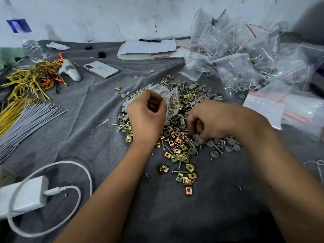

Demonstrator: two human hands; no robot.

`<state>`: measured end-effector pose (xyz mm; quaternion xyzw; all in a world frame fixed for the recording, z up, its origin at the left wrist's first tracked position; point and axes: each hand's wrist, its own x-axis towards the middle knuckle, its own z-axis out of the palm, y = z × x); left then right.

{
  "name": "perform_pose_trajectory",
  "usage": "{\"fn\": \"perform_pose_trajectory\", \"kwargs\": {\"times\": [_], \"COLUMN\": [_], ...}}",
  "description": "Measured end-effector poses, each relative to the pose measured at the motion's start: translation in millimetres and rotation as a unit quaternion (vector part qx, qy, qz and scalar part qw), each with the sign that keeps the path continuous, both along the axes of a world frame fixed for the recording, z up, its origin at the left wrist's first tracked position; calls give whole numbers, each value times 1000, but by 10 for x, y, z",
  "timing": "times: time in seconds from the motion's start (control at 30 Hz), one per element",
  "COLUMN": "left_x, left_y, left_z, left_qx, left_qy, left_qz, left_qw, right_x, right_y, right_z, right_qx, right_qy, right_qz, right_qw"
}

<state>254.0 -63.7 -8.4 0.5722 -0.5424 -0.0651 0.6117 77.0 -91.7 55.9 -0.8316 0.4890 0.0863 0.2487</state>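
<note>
Left grip [147, 116] pinches a clear bag [172, 104]; right grip [215, 120] digs into the parts pile [177, 142], fingertips hidden; hold unclear.

No legible text: bottle label [18, 25] blurred, phone back [101, 69] scribble unreadable.

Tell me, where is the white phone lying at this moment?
In the head view the white phone lies on the grey cloth left of centre, beyond the left hand, between the yellow wire bundle and the notepad.
</note>
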Motion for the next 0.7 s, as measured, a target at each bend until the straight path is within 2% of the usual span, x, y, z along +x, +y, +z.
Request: {"fn": "perform_pose_trajectory", "kwargs": {"times": [0.17, 0.27, 0.33, 0.4, 0.47, 0.6, 0.7], "left_x": [-2, -1, 0, -4, -2, 15, 4], "left_y": [4, 1, 0, 9, 17, 9, 12], "left_z": [-3, 0, -1, -1, -1, 7, 8], "left_qx": [1, 4, 3, -5, -14, -34, -40], "left_qy": [-7, -7, -10, -20, -23, 22, 13], "left_qz": [-4, -17, -29, -40, -42, -19, -16], "left_qw": [1000, 1000, 1000, 999, 999, 999, 999], "right_x": [-104, -113, -30, 85, 193, 267, 256], "right_y": [-1, -1, -19, -35, -49, -128, -119], "right_z": [35, 65, 51, 12, -60, -190, -212], "right_qx": [-15, -60, -142, -181, -186, -259, -259], "right_qy": [-27, -158, -260, -318, -319, -239, -287], "right_qz": [16, 5, -22, -32, -21, 2, -25], "right_qw": [999, 986, 955, 930, 929, 936, 922]}}
